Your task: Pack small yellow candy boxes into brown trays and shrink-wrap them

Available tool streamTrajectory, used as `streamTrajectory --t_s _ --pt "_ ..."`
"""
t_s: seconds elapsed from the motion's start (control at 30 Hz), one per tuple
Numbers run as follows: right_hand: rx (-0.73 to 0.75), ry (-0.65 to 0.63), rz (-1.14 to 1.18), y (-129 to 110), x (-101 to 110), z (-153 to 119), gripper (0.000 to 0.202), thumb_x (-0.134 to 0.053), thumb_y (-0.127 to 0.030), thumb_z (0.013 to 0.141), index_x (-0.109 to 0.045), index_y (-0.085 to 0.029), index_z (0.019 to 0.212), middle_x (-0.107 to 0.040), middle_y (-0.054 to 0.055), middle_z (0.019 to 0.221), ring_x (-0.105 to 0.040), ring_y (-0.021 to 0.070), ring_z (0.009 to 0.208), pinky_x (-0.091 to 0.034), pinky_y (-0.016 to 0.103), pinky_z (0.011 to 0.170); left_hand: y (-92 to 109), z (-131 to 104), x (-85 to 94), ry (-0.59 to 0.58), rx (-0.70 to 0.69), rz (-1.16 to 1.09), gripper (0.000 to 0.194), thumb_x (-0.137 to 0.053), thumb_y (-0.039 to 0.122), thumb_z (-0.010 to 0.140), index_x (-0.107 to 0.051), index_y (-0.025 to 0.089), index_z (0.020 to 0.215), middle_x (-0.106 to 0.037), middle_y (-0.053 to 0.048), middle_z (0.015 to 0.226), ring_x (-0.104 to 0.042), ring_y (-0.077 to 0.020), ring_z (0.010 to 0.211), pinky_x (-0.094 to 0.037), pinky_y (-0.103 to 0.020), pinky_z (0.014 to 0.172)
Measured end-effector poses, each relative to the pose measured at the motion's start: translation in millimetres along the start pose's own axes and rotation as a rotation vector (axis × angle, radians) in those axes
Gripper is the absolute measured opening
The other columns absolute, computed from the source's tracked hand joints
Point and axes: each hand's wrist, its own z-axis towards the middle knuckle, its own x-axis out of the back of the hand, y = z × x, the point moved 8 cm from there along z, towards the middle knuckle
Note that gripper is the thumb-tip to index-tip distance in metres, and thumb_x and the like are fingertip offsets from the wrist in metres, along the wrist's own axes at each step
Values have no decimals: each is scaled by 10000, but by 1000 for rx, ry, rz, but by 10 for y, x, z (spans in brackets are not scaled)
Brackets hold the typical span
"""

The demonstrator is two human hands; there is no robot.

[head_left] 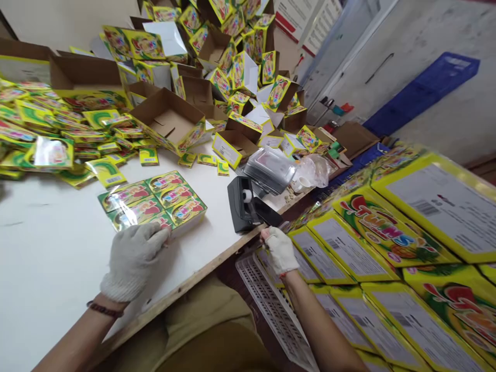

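Observation:
A block of small yellow-green boxes point(155, 199) with fruit pictures, set in rows under a shiny surface, lies on the white table. My left hand point(134, 256), in a white knitted glove with bare fingertips, grips its near edge with curled fingers. My right hand point(278, 250), gloved alike, is closed at the table edge, just beside the front end of a black tape dispenser point(241, 206). A white roll sits inside the dispenser. Whatever the right fingertips pinch is too small to make out.
Loose small packs point(42, 119) cover the table's far left. Open cartons point(170, 116) pile up behind. A clear plastic container point(269, 168) stands beyond the dispenser. Stacked printed cartons point(387, 227) rise on the right, and a white plastic crate point(267, 305) sits below the wooden table edge.

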Motion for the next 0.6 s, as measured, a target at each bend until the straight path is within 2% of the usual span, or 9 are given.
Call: streamTrajectory --t_s 0.1,0.2,0.43,0.5,0.6 --pt "-56 -20 -9 146 -135 74 396 -564 -602 611 -459 -220 598 -492 -15 568 -456 116 524 -351 246 495 -19 3 -17 -1 9 -29 239 -478 225 880 -713 244 841 -694 -67 828 -543 -247 657 -342 -364 575" --pt "-52 -33 -56 202 -171 166 387 -562 -595 592 -449 -225 574 -473 -22 532 -450 116 503 -346 243 478 -20 -7 -21 -11 26 -64 229 -481 206 877 -706 248 859 -691 -65 842 -556 -242 682 -354 -357 585" --pt "70 -16 -259 18 -29 276 342 -603 -485 605 -445 -217 465 -423 -36 478 -372 113 545 -288 245 511 -28 -103 -30 -11 125 -78 222 -509 176 850 -669 216 701 -634 -59 742 -511 -193 639 -332 -335 581" --pt "80 -27 -303 -15 -33 272 345 -594 -476 610 -431 -219 448 -401 -39 455 -362 112 530 -280 246 503 -27 -125 -37 -13 140 -71 239 -493 171 853 -673 215 702 -620 -59 739 -499 -187 632 -322 -331 570" --pt "69 -82 -350 -12 -75 251 329 -552 -496 638 -476 -218 480 -450 -25 452 -391 116 484 -304 251 481 5 -132 -15 12 118 -61 217 -510 146 841 -675 216 718 -625 -60 761 -506 -187 651 -340 -326 579"
